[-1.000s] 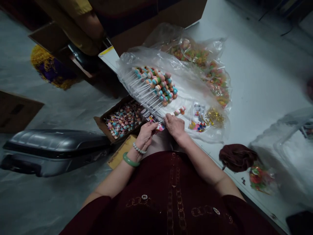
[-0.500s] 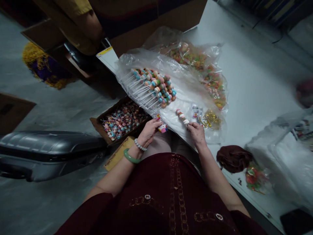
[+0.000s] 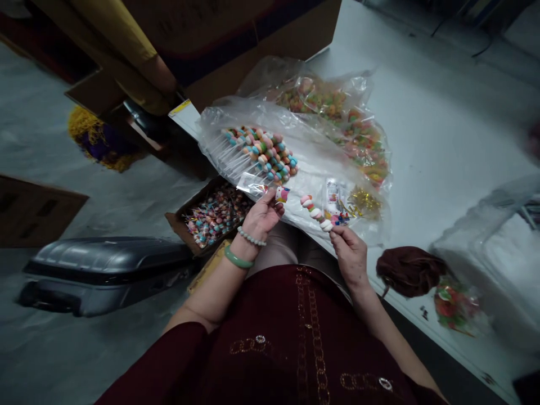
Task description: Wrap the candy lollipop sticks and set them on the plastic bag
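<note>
My left hand, with a beaded bracelet and a green bangle at its wrist, pinches a small clear plastic bag with a colourful printed end. My right hand grips the lower end of a candy skewer, threaded with white, pink, green and orange pieces and pointing up and left. A gap separates the skewer from the bag. Just beyond lies a pile of candy skewers on white sticks, on a plastic sheet. Near my right hand are gold twist ties and printed bags.
Bags of colourful candies lie at the back of the white table. A cardboard box of wrapped candy skewers stands below left, beside a grey suitcase. A brown cloth bundle lies right. Someone's yellow-clad arm shows upper left.
My left hand has turned, and the clear bag now stretches out to the left from its fingers. The skewer and my right hand have shifted slightly down and right. The whole view has tilted somewhat.
</note>
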A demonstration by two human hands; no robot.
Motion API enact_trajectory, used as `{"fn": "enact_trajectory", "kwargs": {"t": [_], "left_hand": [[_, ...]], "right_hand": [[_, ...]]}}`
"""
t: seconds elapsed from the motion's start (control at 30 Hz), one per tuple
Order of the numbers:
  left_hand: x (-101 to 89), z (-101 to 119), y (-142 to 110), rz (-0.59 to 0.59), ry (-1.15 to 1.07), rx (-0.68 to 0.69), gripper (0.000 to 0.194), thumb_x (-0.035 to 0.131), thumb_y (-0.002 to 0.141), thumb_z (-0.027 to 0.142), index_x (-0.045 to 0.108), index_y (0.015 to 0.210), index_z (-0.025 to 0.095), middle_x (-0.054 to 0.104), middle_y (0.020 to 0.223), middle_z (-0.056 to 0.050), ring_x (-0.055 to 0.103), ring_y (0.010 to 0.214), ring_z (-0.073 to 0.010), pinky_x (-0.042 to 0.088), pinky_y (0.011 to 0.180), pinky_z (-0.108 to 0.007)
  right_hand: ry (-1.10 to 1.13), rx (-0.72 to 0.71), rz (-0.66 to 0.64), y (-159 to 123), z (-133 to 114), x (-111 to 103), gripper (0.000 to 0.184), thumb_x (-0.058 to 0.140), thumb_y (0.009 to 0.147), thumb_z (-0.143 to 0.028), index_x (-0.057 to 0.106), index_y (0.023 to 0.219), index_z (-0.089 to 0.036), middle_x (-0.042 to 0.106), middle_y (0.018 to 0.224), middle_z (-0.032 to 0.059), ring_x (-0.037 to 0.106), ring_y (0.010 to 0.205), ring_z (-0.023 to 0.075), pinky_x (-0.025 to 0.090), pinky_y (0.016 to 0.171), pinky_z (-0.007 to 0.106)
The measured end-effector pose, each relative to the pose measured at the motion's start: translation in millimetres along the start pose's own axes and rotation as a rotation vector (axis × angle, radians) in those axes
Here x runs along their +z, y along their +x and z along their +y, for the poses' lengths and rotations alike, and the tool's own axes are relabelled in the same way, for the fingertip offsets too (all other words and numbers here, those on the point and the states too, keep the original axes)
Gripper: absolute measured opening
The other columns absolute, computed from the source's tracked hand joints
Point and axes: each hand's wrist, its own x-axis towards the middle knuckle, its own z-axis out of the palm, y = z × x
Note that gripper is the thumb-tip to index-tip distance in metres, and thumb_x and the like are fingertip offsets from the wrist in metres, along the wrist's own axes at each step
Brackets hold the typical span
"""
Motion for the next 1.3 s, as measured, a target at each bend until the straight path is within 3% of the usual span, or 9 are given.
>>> {"fn": "enact_trajectory", "kwargs": {"t": [0.17, 0.3, 0.47, 0.67, 0.83, 1.03, 1.3], "left_hand": [[4.7, -6.7, -12.5, -0.030, -0.048, -0.104, 0.018, 0.064, 0.088, 0.025, 0.059, 0.072, 0.016, 0.059, 0.055, 0.002, 0.049, 0.045, -0.0086, 0.041, 0.045, -0.021], [6.8, -10.8, -18.8, -0.072, -0.068, -0.136, 0.025, 0.064, 0.089, 0.026, 0.054, 0.067, 0.016, 0.050, 0.049, 0.005, 0.039, 0.038, -0.0056, 0.033, 0.040, -0.019], [5.2, -15.2, -18.4, -0.155, 0.014, -0.055, 0.041, 0.059, 0.092, 0.029, 0.037, 0.059, 0.018, 0.027, 0.039, 0.010, 0.019, 0.031, -0.0039, 0.016, 0.034, -0.019], [-0.8, -16.2, -21.0, -0.279, 0.218, 0.100, 0.023, 0.066, 0.086, 0.024, 0.051, 0.071, 0.016, 0.047, 0.049, 0.006, 0.032, 0.036, -0.0032, 0.028, 0.038, -0.018], [-7.4, -10.8, -19.8, -0.202, 0.290, 0.168, 0.024, 0.073, 0.079, 0.025, 0.053, 0.068, 0.016, 0.042, 0.042, 0.008, 0.025, 0.032, -0.0022, 0.018, 0.035, -0.018], [-7.8, -7.0, -14.8, -0.115, 0.176, 0.070, 0.027, 0.070, 0.082, 0.028, 0.052, 0.066, 0.016, 0.046, 0.044, 0.007, 0.031, 0.033, -0.0029, 0.022, 0.036, -0.017], [2.4, -10.1, -23.9, -0.175, 0.059, -0.063, 0.033, 0.071, 0.084, 0.026, 0.048, 0.062, 0.016, 0.046, 0.045, 0.006, 0.032, 0.035, -0.0027, 0.027, 0.037, -0.017]], "right_hand": [[-0.122, -0.256, 0.058, -0.8, -4.7, 9.1, 0.012, 0.058, 0.089, -0.026, 0.069, 0.086, -0.022, 0.067, 0.080, 0.0003, 0.060, 0.076, 0.0161, 0.046, 0.073, 0.029], [-0.201, -0.361, 0.066, 0.7, -6.5, 14.8, 0.012, 0.056, 0.090, -0.024, 0.068, 0.088, -0.023, 0.067, 0.082, 0.0009, 0.061, 0.077, 0.0166, 0.047, 0.074, 0.030], [-0.227, -0.322, 0.059, -2.0, -5.4, 17.1, 0.015, 0.053, 0.092, -0.026, 0.066, 0.085, -0.023, 0.066, 0.079, 0.0014, 0.061, 0.074, 0.0171, 0.048, 0.073, 0.030], [-0.197, -0.223, 0.056, 1.3, 2.8, 17.1, 0.015, 0.055, 0.090, -0.030, 0.068, 0.084, -0.023, 0.067, 0.080, 0.0015, 0.061, 0.077, 0.0183, 0.048, 0.075, 0.031], [-0.136, -0.162, 0.059, 3.3, 6.3, 17.1, 0.013, 0.058, 0.087, -0.030, 0.069, 0.085, -0.023, 0.068, 0.081, 0.0009, 0.061, 0.077, 0.0181, 0.047, 0.076, 0.031], [-0.047, -0.109, 0.084, -2.2, 5.0, 12.4, 0.013, 0.059, 0.088, -0.029, 0.069, 0.086, -0.022, 0.067, 0.079, -0.0001, 0.060, 0.075, 0.0170, 0.046, 0.074, 0.030], [-0.144, -0.246, 0.121, -5.9, -6.4, 9.6, 0.013, 0.055, 0.090, -0.028, 0.067, 0.087, -0.023, 0.068, 0.081, 0.0016, 0.062, 0.077, 0.0184, 0.048, 0.074, 0.032]]}}
